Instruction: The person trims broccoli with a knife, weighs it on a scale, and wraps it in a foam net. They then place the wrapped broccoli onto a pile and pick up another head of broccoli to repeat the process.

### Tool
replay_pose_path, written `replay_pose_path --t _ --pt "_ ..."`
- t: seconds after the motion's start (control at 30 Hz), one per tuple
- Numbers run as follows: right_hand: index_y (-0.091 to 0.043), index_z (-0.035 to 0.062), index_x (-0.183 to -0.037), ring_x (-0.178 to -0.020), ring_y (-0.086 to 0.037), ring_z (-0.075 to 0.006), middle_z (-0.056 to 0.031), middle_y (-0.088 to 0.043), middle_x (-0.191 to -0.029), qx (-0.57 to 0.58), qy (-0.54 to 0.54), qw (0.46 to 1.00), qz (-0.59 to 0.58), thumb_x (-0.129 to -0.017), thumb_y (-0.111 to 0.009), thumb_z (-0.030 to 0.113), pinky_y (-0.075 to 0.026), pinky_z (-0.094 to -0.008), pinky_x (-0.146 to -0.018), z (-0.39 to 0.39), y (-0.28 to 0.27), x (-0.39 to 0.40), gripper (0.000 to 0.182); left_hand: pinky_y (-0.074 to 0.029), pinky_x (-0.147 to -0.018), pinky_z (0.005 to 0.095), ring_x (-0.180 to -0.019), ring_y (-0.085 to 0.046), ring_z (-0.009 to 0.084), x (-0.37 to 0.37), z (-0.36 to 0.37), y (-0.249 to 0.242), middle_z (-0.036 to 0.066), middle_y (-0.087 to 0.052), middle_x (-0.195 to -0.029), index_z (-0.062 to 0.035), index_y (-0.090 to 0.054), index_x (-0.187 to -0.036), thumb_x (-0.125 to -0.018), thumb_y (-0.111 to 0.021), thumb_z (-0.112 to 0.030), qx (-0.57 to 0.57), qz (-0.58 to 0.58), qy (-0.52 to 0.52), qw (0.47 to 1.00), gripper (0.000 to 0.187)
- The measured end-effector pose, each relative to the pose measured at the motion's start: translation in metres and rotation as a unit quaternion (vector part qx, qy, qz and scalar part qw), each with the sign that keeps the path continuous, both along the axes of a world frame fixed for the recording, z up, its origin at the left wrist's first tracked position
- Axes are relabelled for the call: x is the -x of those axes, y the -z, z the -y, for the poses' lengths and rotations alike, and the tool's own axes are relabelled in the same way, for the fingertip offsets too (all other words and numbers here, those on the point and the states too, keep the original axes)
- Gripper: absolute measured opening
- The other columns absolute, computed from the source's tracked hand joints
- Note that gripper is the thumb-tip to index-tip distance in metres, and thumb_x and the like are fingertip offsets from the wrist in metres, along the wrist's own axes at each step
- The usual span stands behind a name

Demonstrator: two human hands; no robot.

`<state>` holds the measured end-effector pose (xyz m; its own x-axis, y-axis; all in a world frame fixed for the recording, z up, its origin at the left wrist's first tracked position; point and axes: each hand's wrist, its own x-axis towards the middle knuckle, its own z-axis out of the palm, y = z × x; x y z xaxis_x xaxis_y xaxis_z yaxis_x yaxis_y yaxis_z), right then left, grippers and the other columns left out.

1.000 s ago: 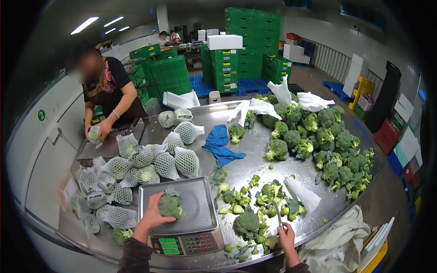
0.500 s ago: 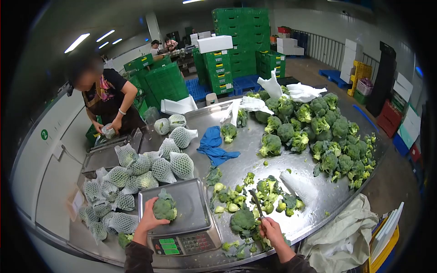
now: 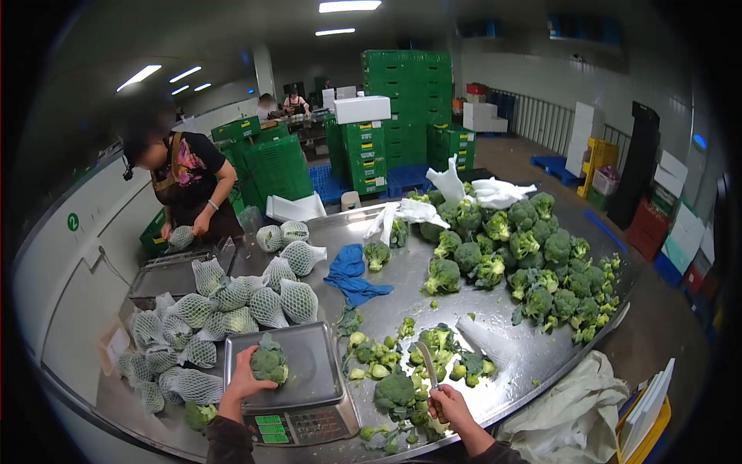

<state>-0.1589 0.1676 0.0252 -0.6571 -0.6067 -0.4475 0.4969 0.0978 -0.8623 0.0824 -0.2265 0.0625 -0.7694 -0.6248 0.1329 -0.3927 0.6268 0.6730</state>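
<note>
My left hand (image 3: 249, 377) is wrapped round the side of a broccoli head (image 3: 269, 363), which is over the metal pan of a digital scale (image 3: 311, 363). In my right hand (image 3: 450, 407) is a knife (image 3: 426, 363) with a curved blade, its tip pointing up and away from me. Just left of that hand, a large broccoli head (image 3: 394, 391) lies on the steel table among cut stems and leaves (image 3: 379, 354). More trimmed pieces (image 3: 440, 340) lie beyond the blade. Green lit digits show on the scale's front panel.
Net-wrapped broccoli (image 3: 224, 298) is heaped left of the scale. A large broccoli pile (image 3: 525, 247) covers the table's far right. A blue cloth (image 3: 352, 275) and white foam nets (image 3: 483, 340) lie between. Across the table at left, a person (image 3: 189, 170) handles a net-wrapped head. Green crates (image 3: 406, 108) stand behind.
The view has tilted up slightly, so the scene sits lower and a little left. Both hands keep their holds on the broccoli and the knife.
</note>
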Motion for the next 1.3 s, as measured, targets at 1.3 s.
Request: replay_pose_path --t 1.3 --pt "-0.049 0.0001 -0.100 -0.053 -0.052 -0.0138 -0.0059 -0.052 -0.065 0.047 0.042 0.996 -0.055 -0.089 -0.049 0.016 -0.041 -0.0252 -0.047 0.063 -0.012 -0.079 0.020 -0.030 -0.099 0.0461 -0.122 -0.033 0.0361 0.008 0.003 -0.020 0.020 -0.036 -0.129 0.0018 -0.031 -0.126 -0.045 -0.083 -0.047 0.110 0.149 0.019 0.983 0.108"
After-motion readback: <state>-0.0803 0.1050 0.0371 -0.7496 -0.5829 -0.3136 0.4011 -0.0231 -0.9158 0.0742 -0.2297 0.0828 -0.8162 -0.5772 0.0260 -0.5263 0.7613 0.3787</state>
